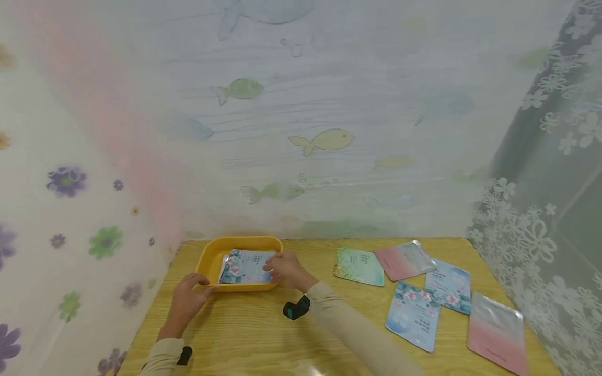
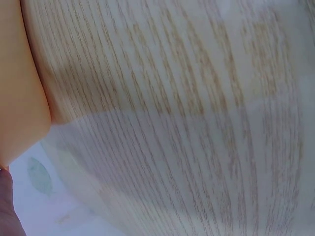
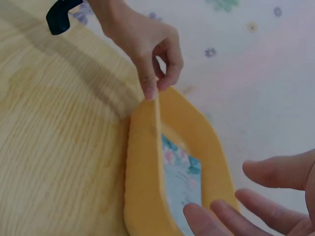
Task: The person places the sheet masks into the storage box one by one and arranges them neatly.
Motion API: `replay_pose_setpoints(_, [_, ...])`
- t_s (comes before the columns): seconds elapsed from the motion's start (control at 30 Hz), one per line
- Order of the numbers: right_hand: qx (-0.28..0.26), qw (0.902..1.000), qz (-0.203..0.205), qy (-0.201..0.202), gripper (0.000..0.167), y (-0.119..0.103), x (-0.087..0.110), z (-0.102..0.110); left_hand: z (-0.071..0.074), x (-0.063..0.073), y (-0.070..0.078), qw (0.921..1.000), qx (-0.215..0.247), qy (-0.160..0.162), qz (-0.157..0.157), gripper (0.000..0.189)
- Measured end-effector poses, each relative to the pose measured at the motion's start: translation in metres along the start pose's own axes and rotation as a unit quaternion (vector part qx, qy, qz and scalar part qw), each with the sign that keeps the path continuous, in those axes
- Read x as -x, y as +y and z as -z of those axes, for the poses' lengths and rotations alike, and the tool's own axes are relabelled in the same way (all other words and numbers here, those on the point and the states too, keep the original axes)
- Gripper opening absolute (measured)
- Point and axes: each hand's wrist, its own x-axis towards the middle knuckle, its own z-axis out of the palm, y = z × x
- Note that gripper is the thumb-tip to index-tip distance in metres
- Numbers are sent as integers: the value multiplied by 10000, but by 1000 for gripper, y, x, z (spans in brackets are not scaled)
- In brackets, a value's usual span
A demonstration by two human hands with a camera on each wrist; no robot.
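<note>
While the left hand (image 1: 185, 303) gripped the near rim of the yellow tray (image 1: 244, 288) at its left corner, thumb outside and fingers over the inner side, the right hand (image 1: 286, 269) hung over the tray's right end with its fingers loosely spread and nothing between them. Whether those fingertips touched the packet below could not be told. Both arms wore pale sleeves (image 1: 352, 324), and a black wrist device (image 1: 297, 308) showed below the right wrist.

Inside the tray lay a blue flowered packet (image 1: 246, 266), flat, its flowers toward the left and its printing toward the right; a paler edge showed at its left side. The tray stood at the far left of a wood-grained surface (image 1: 244, 334).

Well apart from it, on the right, five more packets lay spread out. A green packet (image 1: 359, 266) was the leftmost, with a pink and silver packet (image 1: 405, 259) just beside it on the right. Nearer, one blue packet (image 1: 415, 316) overlapped a corner of a second blue packet (image 1: 449, 284) lying farther right. Another pink packet (image 1: 497, 331) lay near the right edge.

Beyond the surface rose a pale wall (image 1: 329, 172) with painted fish; purple and green flowers decorated the left side, and a white flowered curtain (image 1: 541, 245) covered the right.
</note>
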Motion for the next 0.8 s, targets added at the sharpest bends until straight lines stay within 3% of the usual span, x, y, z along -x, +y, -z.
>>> replay_pose_setpoints(0.3, [231,9935,435,-1030,25,-14,13,42,0,0,1,9999,4,-70,93,25])
replay_pose_setpoints(0.57, [360,9873,652,-1404,31,-16,31,91,0,2,-3,9998,-81,-83,142,24])
replay_pose_setpoints(0.8, [231,9880,567,-1419,32,-6,46,135,-2,1,-5,9997,-85,-132,168,24])
